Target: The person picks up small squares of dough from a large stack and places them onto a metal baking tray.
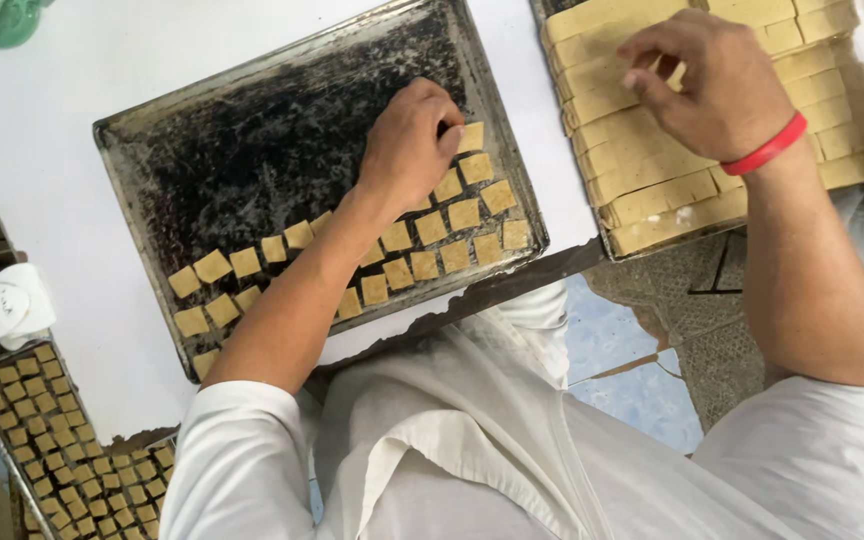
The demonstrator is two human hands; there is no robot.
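Tan dough squares [432,228] sit in slanting rows along the near edge of the blackened baking tray [252,140], and the left hand [410,145] is right at the far end of them — fingers curled down and bunched, pressing on or pinching one square, though the knuckles hide which. Squares lie just below and to the right of that hand, touching its heel; the bare tray stretches away to its left. Over on the other side, the right hand [717,85], red band [767,148] at the wrist, hovers half-curled over long dough strips [642,165] — their long axis runs crosswise under the palm. Fingertips close together; whether they grip anything, I cannot tell. A filled tray [47,430] waits beyond the left elbow.
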